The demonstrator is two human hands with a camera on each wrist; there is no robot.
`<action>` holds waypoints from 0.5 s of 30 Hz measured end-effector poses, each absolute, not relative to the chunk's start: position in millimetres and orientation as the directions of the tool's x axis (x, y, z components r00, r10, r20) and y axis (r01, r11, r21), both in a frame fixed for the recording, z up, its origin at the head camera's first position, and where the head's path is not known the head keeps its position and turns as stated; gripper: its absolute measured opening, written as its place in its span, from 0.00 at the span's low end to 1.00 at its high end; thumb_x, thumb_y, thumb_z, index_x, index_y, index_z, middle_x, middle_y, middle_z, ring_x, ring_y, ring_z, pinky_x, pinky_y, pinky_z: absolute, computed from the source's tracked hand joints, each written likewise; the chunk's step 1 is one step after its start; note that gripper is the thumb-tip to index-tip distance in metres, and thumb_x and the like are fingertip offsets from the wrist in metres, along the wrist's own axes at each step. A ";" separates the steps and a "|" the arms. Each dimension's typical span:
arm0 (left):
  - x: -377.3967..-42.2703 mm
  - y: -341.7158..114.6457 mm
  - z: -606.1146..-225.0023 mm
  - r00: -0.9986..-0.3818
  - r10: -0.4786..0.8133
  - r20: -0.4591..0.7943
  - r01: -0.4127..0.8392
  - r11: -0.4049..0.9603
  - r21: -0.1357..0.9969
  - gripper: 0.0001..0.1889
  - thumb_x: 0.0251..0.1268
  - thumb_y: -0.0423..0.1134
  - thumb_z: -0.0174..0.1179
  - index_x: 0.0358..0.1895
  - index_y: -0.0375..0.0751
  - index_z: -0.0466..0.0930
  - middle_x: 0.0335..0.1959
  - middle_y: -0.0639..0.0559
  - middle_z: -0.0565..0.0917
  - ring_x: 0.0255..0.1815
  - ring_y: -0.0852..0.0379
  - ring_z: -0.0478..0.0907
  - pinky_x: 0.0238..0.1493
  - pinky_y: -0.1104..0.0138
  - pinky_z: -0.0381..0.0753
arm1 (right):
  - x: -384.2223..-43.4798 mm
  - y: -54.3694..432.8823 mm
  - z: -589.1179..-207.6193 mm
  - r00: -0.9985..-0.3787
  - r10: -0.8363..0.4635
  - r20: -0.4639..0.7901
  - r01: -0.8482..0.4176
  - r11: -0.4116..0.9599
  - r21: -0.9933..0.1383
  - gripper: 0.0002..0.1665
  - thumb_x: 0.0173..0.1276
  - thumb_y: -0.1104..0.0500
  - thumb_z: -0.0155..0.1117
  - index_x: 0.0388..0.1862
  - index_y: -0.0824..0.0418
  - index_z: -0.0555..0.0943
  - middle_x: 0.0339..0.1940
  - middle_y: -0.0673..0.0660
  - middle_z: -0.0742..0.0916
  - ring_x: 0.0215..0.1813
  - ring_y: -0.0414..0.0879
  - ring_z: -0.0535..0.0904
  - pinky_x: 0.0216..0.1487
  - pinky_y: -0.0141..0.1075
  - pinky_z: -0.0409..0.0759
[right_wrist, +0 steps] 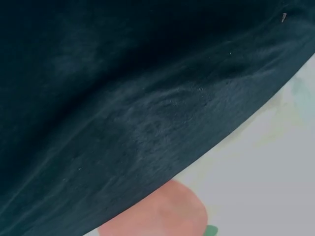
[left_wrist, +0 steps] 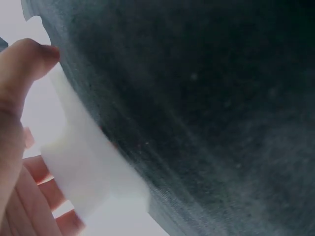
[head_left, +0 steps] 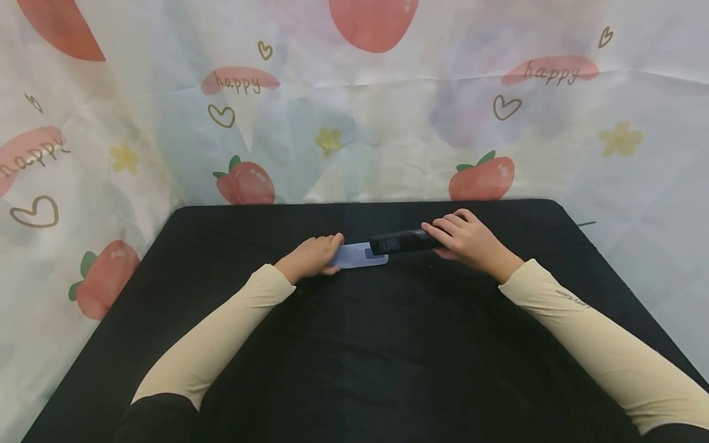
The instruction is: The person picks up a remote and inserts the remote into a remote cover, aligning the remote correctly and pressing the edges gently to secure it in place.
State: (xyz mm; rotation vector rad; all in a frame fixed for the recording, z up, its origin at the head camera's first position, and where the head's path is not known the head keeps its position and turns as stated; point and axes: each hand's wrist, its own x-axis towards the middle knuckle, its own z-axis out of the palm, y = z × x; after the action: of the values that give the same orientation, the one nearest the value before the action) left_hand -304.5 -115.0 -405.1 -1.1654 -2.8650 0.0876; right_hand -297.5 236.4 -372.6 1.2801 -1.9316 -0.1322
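Observation:
My left hand (head_left: 311, 256) grips one end of a flat, pale-blue sleeve-like piece (head_left: 350, 257), thumb on the near side. The left wrist view shows this pale piece (left_wrist: 93, 157) whitish and overexposed, between the thumb and the fingers. My right hand (head_left: 469, 242) holds a long, slim black object (head_left: 410, 240) with a small printed label near its left end; its exact kind is unclear. That labelled end overlaps the right end of the pale-blue piece in the head view. Neither the right hand nor the black object appears in the right wrist view.
A black cloth (head_left: 382, 357) covers the table under both hands. Behind it and along the sides hangs a pale curtain (head_left: 365, 147) printed with fruit, hearts and flowers. The cloth's far edge meets the curtain just beyond the hands.

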 end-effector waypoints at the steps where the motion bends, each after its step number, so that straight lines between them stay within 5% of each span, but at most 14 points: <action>1: -304.4 -115.3 -405.4 -0.718 0.696 0.016 0.694 0.717 -0.072 0.25 0.63 0.49 0.59 0.52 0.37 0.61 0.41 0.44 0.78 0.37 0.51 0.78 0.38 0.60 0.78 | -298.4 234.9 -373.0 -0.176 -0.815 0.552 -0.730 0.484 0.482 0.33 0.44 0.57 0.77 0.51 0.65 0.79 0.38 0.59 0.84 0.37 0.52 0.79 0.43 0.47 0.75; 4: -304.3 -115.9 -406.8 -0.720 0.694 0.003 0.692 0.718 -0.077 0.26 0.62 0.51 0.59 0.52 0.37 0.61 0.42 0.44 0.78 0.38 0.51 0.78 0.38 0.60 0.77 | -300.8 230.8 -374.1 -0.189 -0.819 0.542 -0.736 0.484 0.474 0.37 0.37 0.57 0.81 0.51 0.64 0.80 0.38 0.59 0.85 0.37 0.52 0.79 0.43 0.47 0.75; 15: -303.2 -116.9 -408.2 -0.727 0.687 0.012 0.680 0.722 -0.131 0.27 0.61 0.55 0.58 0.54 0.41 0.64 0.44 0.46 0.76 0.42 0.52 0.77 0.41 0.61 0.77 | -304.1 227.9 -382.5 -0.213 -0.828 0.518 -0.771 0.469 0.432 0.36 0.38 0.57 0.81 0.49 0.63 0.80 0.38 0.58 0.85 0.39 0.52 0.80 0.44 0.49 0.74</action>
State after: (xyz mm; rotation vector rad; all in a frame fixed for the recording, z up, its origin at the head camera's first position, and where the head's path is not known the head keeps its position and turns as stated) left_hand -303.2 -116.9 -408.2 -1.1355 -2.8597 0.1812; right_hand -304.1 227.9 -382.5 1.3252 -2.0057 -0.1038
